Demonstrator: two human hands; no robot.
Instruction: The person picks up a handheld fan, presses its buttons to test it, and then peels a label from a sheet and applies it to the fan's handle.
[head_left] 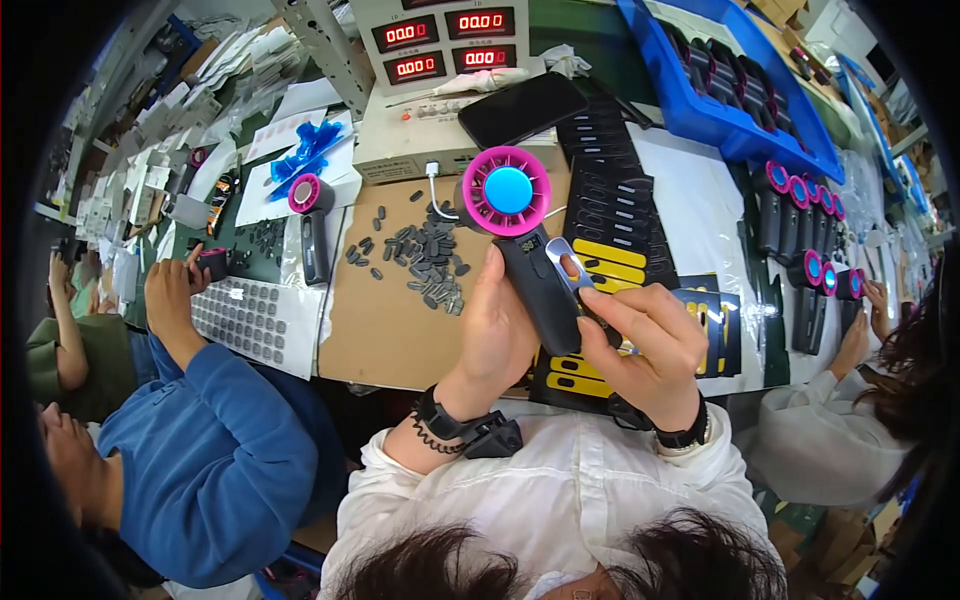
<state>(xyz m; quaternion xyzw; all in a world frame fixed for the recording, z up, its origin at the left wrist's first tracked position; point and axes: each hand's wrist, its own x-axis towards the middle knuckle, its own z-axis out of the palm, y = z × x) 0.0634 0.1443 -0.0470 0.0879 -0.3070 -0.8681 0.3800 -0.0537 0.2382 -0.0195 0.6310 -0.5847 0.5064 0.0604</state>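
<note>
My left hand is closed around the dark handle of a handheld fan, which tilts with its head away from me. The fan's head has a pink ring of blades and a blue round centre, and a small display shows lit on the handle. In my right hand, thumb and fingers pinch a thin, shiny oval strip with a hole. The strip lies against or just over the handle's right side; whether it touches cannot be seen. A white cable runs down behind the fan head.
Small dark oval pieces lie piled on brown cardboard. Beyond stand a power supply and a black phone. Black and yellow sticker sheets lie at right, below a blue bin. Co-workers sit on both sides; another fan lies left.
</note>
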